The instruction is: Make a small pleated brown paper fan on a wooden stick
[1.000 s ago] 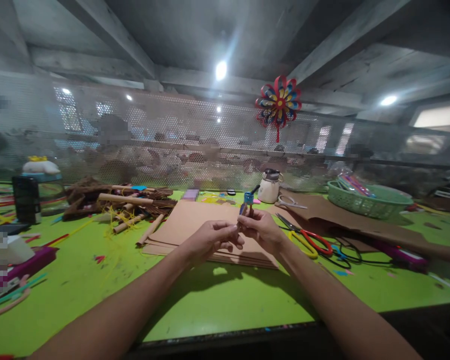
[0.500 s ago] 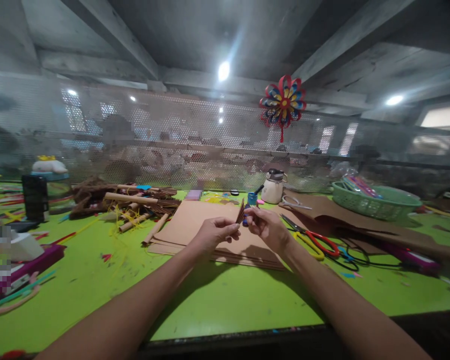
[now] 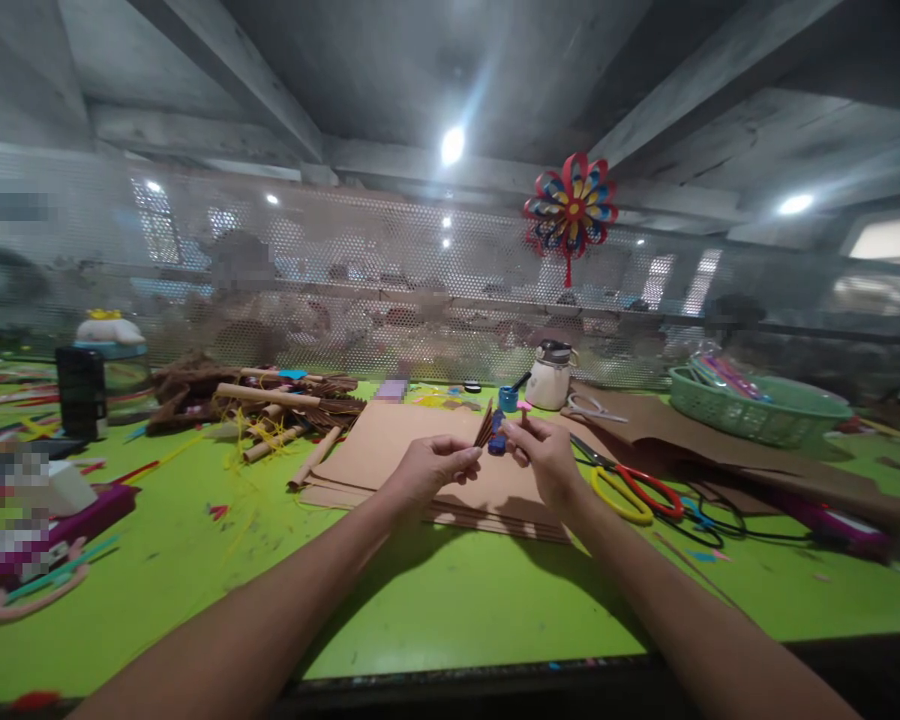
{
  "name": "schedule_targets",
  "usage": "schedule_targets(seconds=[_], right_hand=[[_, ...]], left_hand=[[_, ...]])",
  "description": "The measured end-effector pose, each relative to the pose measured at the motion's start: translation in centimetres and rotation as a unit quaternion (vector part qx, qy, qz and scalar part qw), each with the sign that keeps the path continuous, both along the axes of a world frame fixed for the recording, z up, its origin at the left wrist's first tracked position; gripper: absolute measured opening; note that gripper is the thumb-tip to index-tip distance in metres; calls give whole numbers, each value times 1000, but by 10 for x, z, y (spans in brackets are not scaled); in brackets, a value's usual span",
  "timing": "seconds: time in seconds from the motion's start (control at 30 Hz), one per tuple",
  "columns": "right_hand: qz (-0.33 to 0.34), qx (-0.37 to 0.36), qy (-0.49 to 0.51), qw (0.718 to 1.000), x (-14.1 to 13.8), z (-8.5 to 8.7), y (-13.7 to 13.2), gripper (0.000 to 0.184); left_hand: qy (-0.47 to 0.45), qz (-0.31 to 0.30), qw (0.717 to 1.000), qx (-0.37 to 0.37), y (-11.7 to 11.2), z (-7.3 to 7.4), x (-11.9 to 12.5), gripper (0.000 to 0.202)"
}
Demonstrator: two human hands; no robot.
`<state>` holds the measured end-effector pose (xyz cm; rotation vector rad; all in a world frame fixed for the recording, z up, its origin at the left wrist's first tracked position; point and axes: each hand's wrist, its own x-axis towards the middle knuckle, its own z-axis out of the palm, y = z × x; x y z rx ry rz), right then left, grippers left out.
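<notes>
Both of my hands meet above a stack of brown cardboard sheets (image 3: 390,440) on the green table (image 3: 450,610). My left hand (image 3: 429,467) pinches a small folded brown paper piece (image 3: 484,424) that fans upward. My right hand (image 3: 546,455) is closed beside it, fingertips on a small blue object (image 3: 497,440) at the paper's base. What the blue object is cannot be made out.
Red-and-yellow scissors (image 3: 626,490) lie right of the cardboard. A white pot (image 3: 551,377) and a blue cup (image 3: 507,398) stand behind. Rolled paper tubes and brown scraps (image 3: 259,400) pile at the left. A green basket (image 3: 757,405) sits far right. A paper pinwheel (image 3: 568,207) hangs on the mesh wall.
My hands have lowered slightly and drawn closer over the cardboard. The brown folded piece now shows between them, and the blue object sits lower, at its base.
</notes>
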<state>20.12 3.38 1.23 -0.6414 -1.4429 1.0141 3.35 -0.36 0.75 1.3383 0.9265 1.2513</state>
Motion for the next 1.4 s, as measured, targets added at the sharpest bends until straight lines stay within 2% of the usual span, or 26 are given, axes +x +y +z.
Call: schedule_targets(seconds=[0.1,0.2,0.43,0.53,0.7,0.8,0.93,1.07,1.2,1.33,1.4], right_hand=[[-79,46,-8,996,1,0,0,23],[-114,89,-26,989,1,2,-3,19],[-104,144,-90,980,-1,6,-10,14],[-104,132,-117,979,-2,3,-5,16],[-64,41,-114,991,-2,-3,4,25],[-82,66,-126,986,-1,-4,5,23],[-99,168,-204,959,-2,-4,1,21],[-111,267,-330,899,-4,-4,-4,25],[-117,290,-419,853,-4,-5,-8,25],[-102,295,-462,830,-1,-4,-10,14],[-90,302,-476,821,1,-4,-10,15]], left_hand=[[-12,-7,1000,-3,2,-2,-1,27],[-23,-6,1000,-6,3,-4,-2,27],[-33,9,999,-23,5,-5,-6,28],[-39,14,999,-35,5,-4,-8,27],[-42,9,999,-31,6,-6,-10,27],[-29,18,999,-31,7,-7,-11,29],[30,39,998,-31,11,-9,-11,31],[94,55,993,-40,14,-10,-11,33],[145,47,985,-77,8,-6,-12,33],[132,15,982,-134,0,1,-14,33],[127,4,982,-137,-1,2,-17,31]])
